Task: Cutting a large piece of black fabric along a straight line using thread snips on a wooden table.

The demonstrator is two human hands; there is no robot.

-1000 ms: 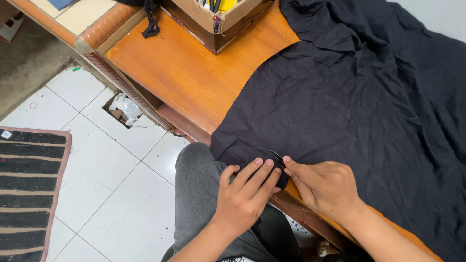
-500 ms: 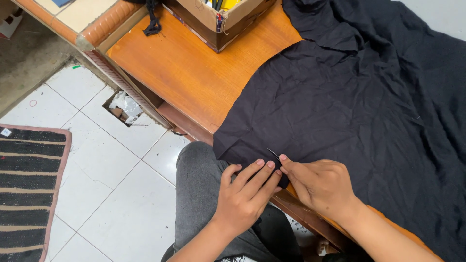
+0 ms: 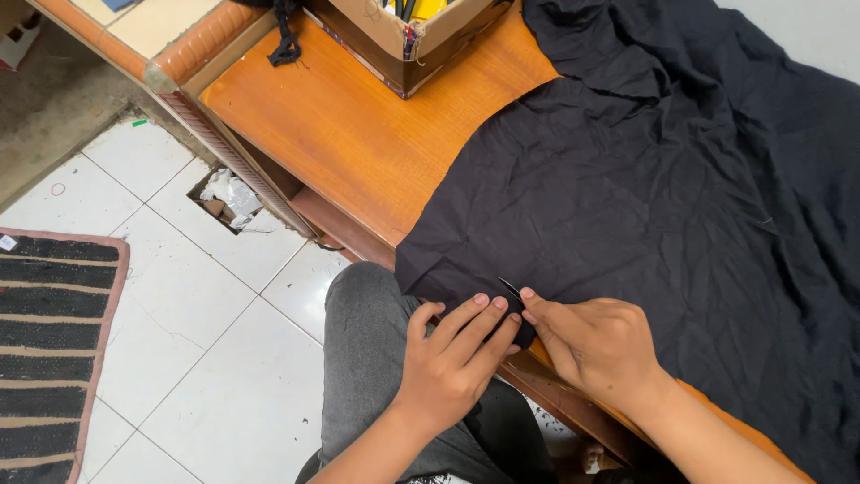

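The black cloth (image 3: pixel 645 206) is spread over the wooden bench (image 3: pixel 358 152), its near edge at the bench's front. The left hand (image 3: pixel 452 358) is laid flat, fingers extended, on that edge. A thin dark tool (image 3: pixel 511 288) is pinched by the right hand (image 3: pixel 596 345).

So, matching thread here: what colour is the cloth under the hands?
Black cloth, plain and creased; seen in the head view.

Both hands, the left hand (image 3: pixel 448 372) at about 6 o'clock and the right hand (image 3: pixel 600 345) toward 5 o'clock, are bare, without gloves, rings or watch. The forearms are uncovered; no sleeve shows. Grey trousers (image 3: pixel 367 358) with a faded, denim-like weave cover the legs.
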